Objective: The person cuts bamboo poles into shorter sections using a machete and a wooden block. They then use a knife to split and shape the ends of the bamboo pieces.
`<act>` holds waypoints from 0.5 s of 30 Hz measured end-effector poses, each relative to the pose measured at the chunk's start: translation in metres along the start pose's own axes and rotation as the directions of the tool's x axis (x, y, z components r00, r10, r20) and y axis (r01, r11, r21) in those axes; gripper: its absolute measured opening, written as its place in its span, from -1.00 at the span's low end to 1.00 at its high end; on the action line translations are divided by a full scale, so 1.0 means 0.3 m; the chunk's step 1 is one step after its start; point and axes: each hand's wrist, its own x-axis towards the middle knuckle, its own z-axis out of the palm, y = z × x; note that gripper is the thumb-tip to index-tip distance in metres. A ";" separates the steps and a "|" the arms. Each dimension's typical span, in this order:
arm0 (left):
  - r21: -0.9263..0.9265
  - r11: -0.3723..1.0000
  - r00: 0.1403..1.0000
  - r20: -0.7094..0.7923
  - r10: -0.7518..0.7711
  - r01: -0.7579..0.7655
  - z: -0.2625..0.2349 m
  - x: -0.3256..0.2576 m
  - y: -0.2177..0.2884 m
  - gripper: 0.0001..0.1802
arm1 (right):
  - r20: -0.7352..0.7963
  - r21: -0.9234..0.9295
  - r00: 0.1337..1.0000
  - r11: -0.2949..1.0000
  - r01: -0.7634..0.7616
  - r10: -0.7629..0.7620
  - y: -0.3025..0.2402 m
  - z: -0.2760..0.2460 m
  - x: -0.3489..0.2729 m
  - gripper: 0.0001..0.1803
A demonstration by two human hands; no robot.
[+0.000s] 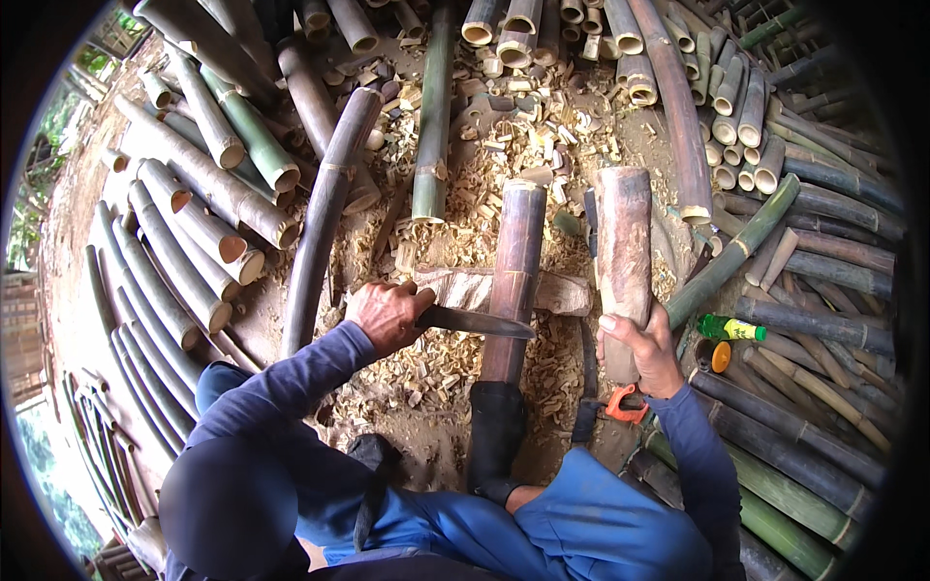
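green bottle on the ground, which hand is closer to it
Right. The right hand, gripping a short bamboo mallet, is just beside the green bottle. The left hand holds the knife far across the bamboo pole.

Bamboo yard clutter around the green bottle

A green bottle (729, 329) lies among bamboo poles (823, 252); an orange lid (721, 356) sits just below it, orange-handled pliers (623, 404) lower left, wood chips (504, 165) well up-left.

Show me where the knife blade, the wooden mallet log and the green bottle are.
knife blade (475, 322), head view, middle of the flat blade.
wooden mallet log (623, 252), head view, middle of its thick upper body.
green bottle (728, 329), head view, on its green body.
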 end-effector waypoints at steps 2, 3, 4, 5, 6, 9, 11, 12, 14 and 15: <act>-0.121 0.987 0.975 -0.184 -0.128 0.107 0.071 0.003 -0.035 -0.79 | 0.041 -0.013 0.999 1.000 0.022 -0.021 -0.001 0.010 0.004 -0.43; -0.259 0.943 0.934 -0.233 -0.272 0.210 0.088 0.024 -0.064 -0.80 | 0.052 -0.019 0.998 1.000 0.024 -0.023 -0.007 0.015 0.003 -0.43; -0.401 0.869 0.876 -0.254 -0.411 0.291 0.099 0.049 -0.089 -0.82 | 0.055 -0.024 0.998 1.000 0.019 -0.018 0.000 0.016 -0.001 -0.43; -0.552 0.733 0.792 -0.196 -0.578 0.399 0.054 0.071 -0.114 -0.83 | 0.051 -0.022 0.998 0.999 0.024 -0.023 0.007 0.015 -0.006 -0.44; -0.556 0.731 0.805 -0.173 -0.568 0.396 -0.033 0.098 -0.097 -0.84 | 0.035 -0.022 0.999 0.999 0.028 -0.027 0.021 -0.001 -0.014 -0.44; -0.320 0.939 0.954 -0.218 -0.205 0.129 -0.035 0.059 -0.101 -0.81 | 0.069 -0.044 0.998 0.999 -0.001 0.004 -0.003 0.005 -0.008 -0.44; -0.181 0.975 0.991 0.019 -0.132 0.133 -0.052 0.048 -0.031 -0.81 | 0.083 -0.073 0.996 0.997 -0.025 0.031 -0.004 -0.001 -0.008 -0.41; -0.105 0.983 0.982 0.136 -0.133 0.148 -0.043 0.040 -0.008 -0.79 | 0.088 -0.087 0.996 0.996 -0.027 0.034 0.009 -0.003 0.001 -0.38; -0.074 0.991 0.989 0.113 -0.101 0.109 -0.018 0.029 0.012 -0.71 | 0.107 -0.123 0.994 0.992 -0.021 0.034 0.031 -0.011 0.013 -0.33; -0.064 0.992 0.988 0.112 -0.104 0.112 -0.009 0.030 0.016 -0.72 | 0.120 -0.143 0.992 0.990 -0.014 0.031 0.041 -0.020 0.018 -0.30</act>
